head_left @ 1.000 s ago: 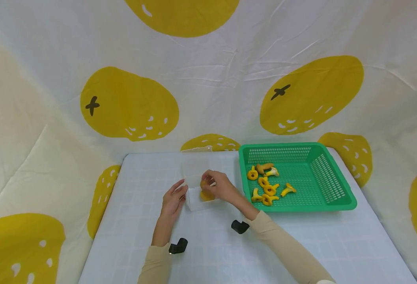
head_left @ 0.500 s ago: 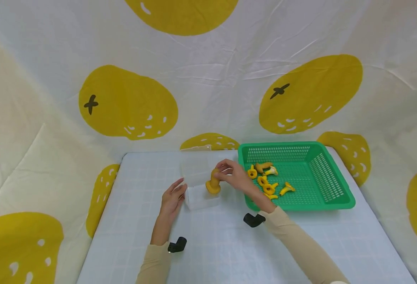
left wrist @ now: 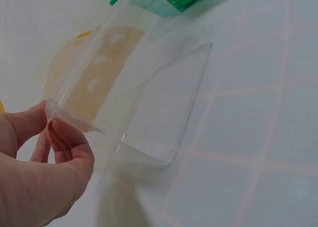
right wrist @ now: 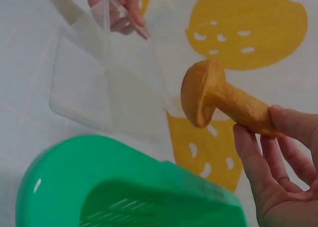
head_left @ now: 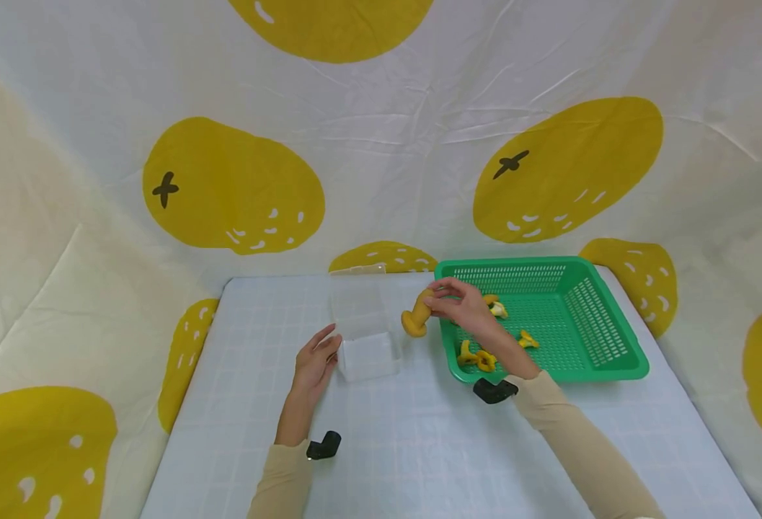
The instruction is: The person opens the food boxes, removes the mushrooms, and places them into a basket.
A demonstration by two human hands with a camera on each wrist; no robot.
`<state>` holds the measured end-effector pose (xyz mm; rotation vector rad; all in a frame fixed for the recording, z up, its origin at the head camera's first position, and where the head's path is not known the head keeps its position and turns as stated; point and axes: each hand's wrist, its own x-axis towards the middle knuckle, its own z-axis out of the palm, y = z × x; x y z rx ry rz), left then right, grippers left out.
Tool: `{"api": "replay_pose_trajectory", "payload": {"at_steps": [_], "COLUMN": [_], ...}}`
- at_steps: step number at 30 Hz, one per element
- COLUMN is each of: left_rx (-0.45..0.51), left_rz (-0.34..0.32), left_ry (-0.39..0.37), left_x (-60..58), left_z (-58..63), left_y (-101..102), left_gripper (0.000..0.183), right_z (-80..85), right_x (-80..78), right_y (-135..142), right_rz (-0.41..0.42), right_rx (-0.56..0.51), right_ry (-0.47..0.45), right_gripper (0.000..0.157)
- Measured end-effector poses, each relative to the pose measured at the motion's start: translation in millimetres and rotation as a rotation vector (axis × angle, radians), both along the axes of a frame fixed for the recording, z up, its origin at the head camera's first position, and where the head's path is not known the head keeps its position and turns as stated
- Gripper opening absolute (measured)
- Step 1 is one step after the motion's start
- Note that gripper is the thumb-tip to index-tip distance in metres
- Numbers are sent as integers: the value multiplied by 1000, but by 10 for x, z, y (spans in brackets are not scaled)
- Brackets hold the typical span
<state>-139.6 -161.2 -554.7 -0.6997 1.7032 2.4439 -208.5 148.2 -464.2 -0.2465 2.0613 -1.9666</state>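
The right hand (head_left: 465, 308) pinches a toy mushroom (head_left: 416, 317) by its stem, in the air between the clear box (head_left: 364, 339) and the green basket (head_left: 604, 360). The left hand (head_left: 316, 360) pinches the box's near left corner.

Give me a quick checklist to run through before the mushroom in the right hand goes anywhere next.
1. Right hand has a firm grip on the mushroom, fingers on the stem: ok.
2. Mushroom lifted free of the table: ok.
3. Left hand steadies the clear box at its corner: ok.
4. Box lid open: ok.
5. Box inside free of other things: ok.
6. Green basket has room among its mushrooms: ok.
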Motion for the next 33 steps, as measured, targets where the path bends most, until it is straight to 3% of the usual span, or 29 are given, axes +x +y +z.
{"api": "replay_pose_trajectory", "payload": {"at_steps": [8,24,33], "left_rx": [-5,-9,-47], "left_rz": [-14,-19,-34], "left_ry": [4,-10,-21], "left_x": [-6,-17,-10], "left_z": [16,46,55], "left_y": [5,1,-33], "left_gripper": [52,51,51], "right_z": [-6,-165,-301], "right_x": [-47,-34,-71], "right_y": [333,1068,1400], "right_rz": [-67,-216,-202], "right_rx": [41,-18,107], "right_ry": [3,7,-38], "right_gripper": [42,45,50]}}
